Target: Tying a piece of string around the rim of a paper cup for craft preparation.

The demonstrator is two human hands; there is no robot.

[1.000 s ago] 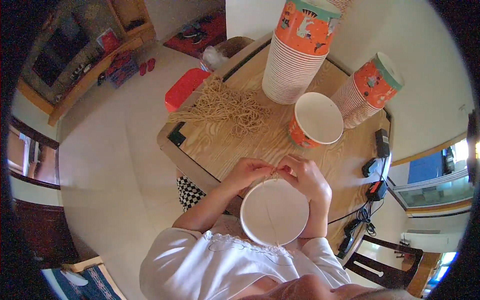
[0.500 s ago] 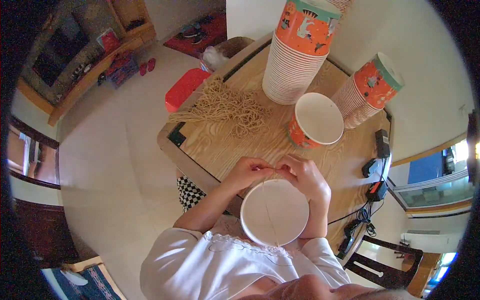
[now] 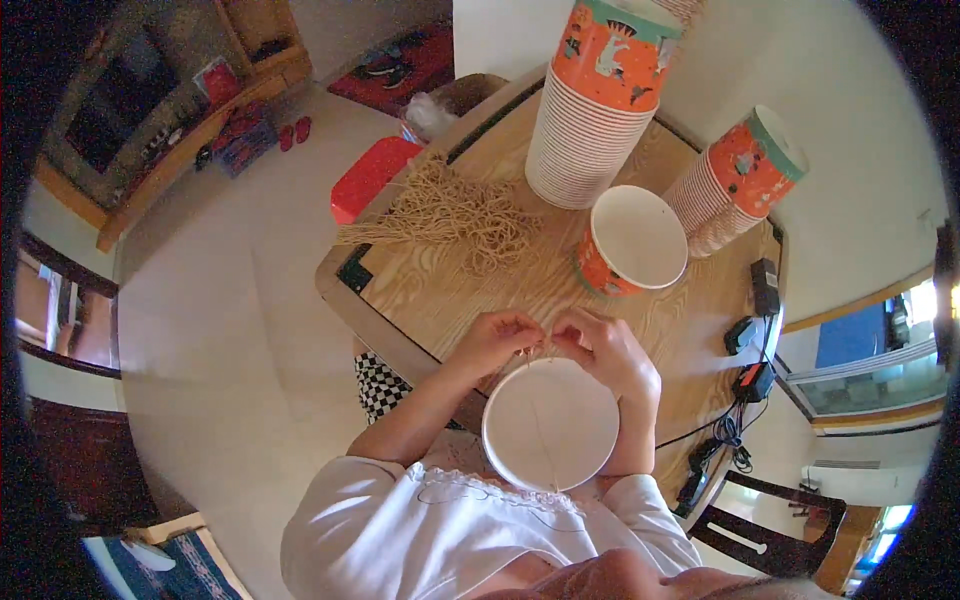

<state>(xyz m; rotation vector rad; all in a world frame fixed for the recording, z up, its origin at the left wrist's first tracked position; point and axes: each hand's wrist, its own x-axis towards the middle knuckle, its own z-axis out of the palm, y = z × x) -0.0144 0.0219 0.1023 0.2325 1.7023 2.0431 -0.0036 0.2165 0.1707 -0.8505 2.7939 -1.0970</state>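
One left hand (image 3: 495, 340), one right hand (image 3: 608, 355), head view, both pinching thin string (image 3: 541, 430) beside rim of white round container (image 3: 583, 415), at near edge of worktop (image 3: 430, 300), twine heap (image 3: 460, 215) at left edge, tall tub stack (image 3: 590, 130) near far edge.

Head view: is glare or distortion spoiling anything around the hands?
Head view: the window at far right glares white, away from the left hand and right hand; head view: fisheye bends the table edges; head view: the twine strand shows faintly against the white tub, and detail at the fingertips is too fine to read.
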